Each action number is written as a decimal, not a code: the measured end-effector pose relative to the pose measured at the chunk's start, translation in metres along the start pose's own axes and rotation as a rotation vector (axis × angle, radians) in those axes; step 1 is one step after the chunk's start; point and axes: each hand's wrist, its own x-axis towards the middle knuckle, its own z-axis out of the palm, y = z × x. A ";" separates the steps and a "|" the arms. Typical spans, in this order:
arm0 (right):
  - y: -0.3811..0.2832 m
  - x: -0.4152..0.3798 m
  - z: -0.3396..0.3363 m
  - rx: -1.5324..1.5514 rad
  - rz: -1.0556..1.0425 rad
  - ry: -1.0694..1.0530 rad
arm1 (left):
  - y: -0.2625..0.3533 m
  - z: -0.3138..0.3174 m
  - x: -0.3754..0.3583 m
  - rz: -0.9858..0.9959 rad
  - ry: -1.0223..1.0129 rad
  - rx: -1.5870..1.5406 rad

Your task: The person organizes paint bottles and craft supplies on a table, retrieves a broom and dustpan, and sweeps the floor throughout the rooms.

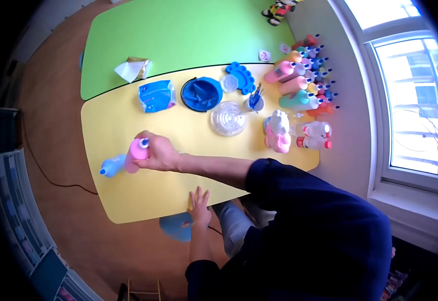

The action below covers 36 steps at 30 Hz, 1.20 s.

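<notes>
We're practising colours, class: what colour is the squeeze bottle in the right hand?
The squeeze bottle is pink, head view.

A craft room, judging by squeeze bottles (279, 73), palette (247, 79) and bright tables (153, 198).

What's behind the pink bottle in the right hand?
Behind the pink bottle, a light blue bottle lies on the yellow table, its blue tip in view. Its other end is covered, so whether the two touch cannot be told.
</notes>
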 end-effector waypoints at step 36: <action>0.180 -0.085 -0.357 -0.606 0.603 1.015 | -0.126 -0.211 0.067 -0.315 1.184 -1.010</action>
